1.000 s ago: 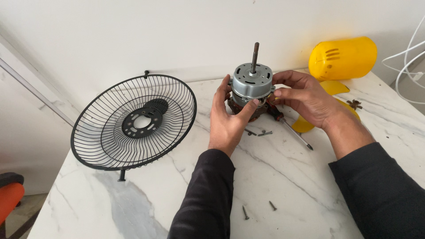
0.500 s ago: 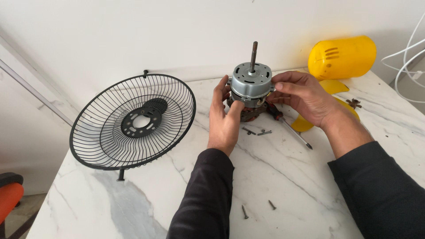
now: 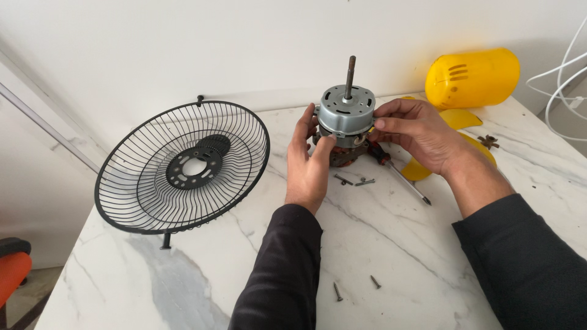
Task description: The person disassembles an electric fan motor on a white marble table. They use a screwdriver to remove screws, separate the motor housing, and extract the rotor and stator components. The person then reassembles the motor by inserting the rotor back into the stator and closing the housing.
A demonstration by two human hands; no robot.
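Both hands, left hand (image 3: 307, 164) & right hand (image 3: 422, 135), curl around grey fan motor (image 3: 346, 117) upright on marble counter (image 3: 397, 244). Risk: grip slips, motor tips onto loose screws (image 3: 358, 181) nearby.

The motor (image 3: 347, 119) stands mid-table (image 3: 397, 244), grille (image 3: 183, 168) to its left (housing (image 3: 472, 79) behind, right).
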